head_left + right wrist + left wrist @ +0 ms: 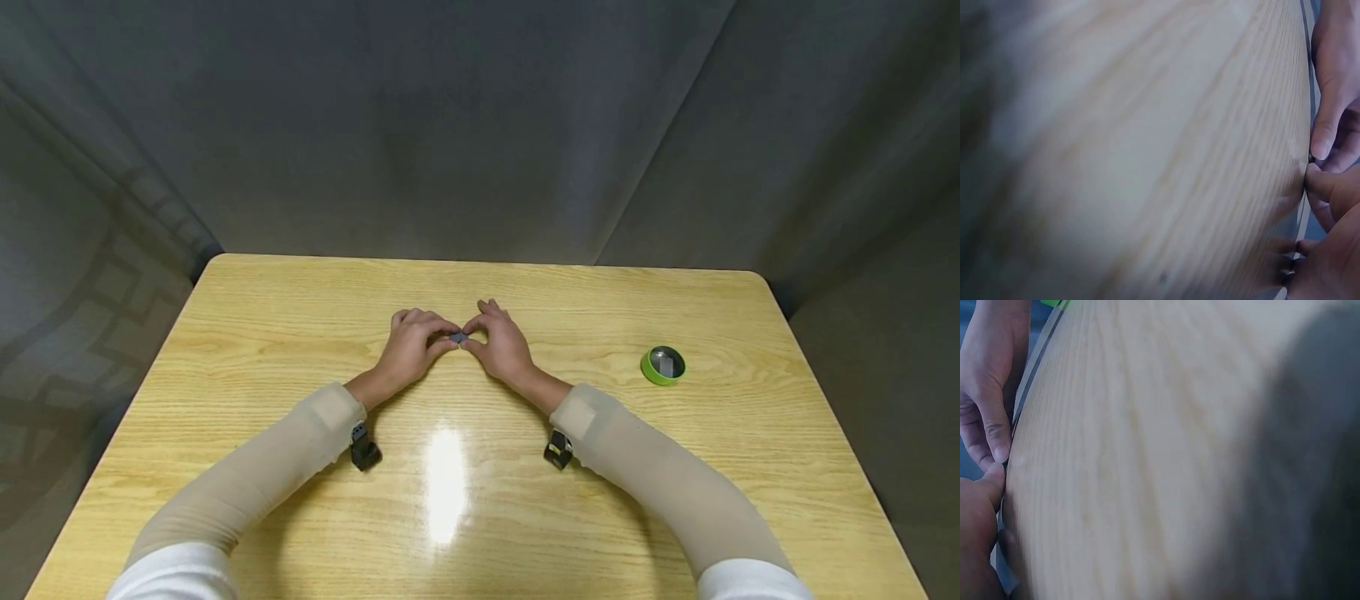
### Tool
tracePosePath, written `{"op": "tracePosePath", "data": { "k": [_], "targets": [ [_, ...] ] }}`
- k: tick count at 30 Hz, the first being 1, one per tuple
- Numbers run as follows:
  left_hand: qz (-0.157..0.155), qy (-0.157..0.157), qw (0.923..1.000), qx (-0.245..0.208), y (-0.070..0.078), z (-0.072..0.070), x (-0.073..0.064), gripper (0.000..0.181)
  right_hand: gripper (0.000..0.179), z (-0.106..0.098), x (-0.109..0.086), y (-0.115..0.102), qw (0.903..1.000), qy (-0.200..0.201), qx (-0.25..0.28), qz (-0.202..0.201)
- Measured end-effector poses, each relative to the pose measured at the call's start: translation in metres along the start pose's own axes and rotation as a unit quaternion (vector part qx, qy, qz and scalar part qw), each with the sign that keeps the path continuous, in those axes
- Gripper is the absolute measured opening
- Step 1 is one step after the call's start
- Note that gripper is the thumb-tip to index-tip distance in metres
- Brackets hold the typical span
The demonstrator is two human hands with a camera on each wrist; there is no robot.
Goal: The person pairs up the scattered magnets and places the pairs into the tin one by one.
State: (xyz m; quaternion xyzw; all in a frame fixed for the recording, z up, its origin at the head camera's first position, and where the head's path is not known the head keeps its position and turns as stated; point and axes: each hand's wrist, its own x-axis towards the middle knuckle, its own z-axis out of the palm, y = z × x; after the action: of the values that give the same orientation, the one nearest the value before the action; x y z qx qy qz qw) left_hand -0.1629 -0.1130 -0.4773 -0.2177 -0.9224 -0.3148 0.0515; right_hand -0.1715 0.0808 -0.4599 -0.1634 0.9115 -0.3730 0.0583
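Left hand [408, 348] and right hand [502, 343] are pinching a small dark piece [459, 337].
Thumbs and fingers are gripping opposite ends, nearer the desk's [517, 508] far edge, roughly midway between its far corners. It is looking light, probably stiff, its material unclear; slim ends are likely offering the best hold.

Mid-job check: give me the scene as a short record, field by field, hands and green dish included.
Left hand: pinches one side of a small blue-gray piece
Right hand: pinches its other side
Piece: too small to identify; contact with table unclear
Green dish: on the table, to the person's right, apart from both hands
Inside dish: pale patch, object or reflection unclear
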Motion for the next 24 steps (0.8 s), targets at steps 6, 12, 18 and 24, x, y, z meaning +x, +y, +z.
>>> {"op": "tracePosePath", "data": {
  "k": [6, 12, 18, 24],
  "targets": [
    [-0.006, 0.0, 1.0, -0.003, 0.0, -0.0003, -0.0003, 0.028, 0.018, -0.0009, -0.0003, 0.0004, 1.0, 0.003, -0.004, -0.004],
    [-0.011, -0.001, 0.9999, -0.004, -0.0002, -0.0009, -0.0007, 0.028, 0.018, -0.002, -0.0011, 0.0004, 1.0, -0.002, -0.002, -0.005],
    [-0.006, 0.002, 1.0, 0.002, -0.0013, 0.0008, -0.0007, 0.027, 0.019, -0.003, -0.0021, 0.0003, 1.0, -0.003, -0.003, -0.007],
    [-0.008, 0.007, 0.9999, -0.002, -0.0025, 0.0021, -0.0011, 0.026, 0.021, -0.0039, -0.0026, 0.0015, 0.9999, -0.013, -0.003, -0.006]
  ]
}}
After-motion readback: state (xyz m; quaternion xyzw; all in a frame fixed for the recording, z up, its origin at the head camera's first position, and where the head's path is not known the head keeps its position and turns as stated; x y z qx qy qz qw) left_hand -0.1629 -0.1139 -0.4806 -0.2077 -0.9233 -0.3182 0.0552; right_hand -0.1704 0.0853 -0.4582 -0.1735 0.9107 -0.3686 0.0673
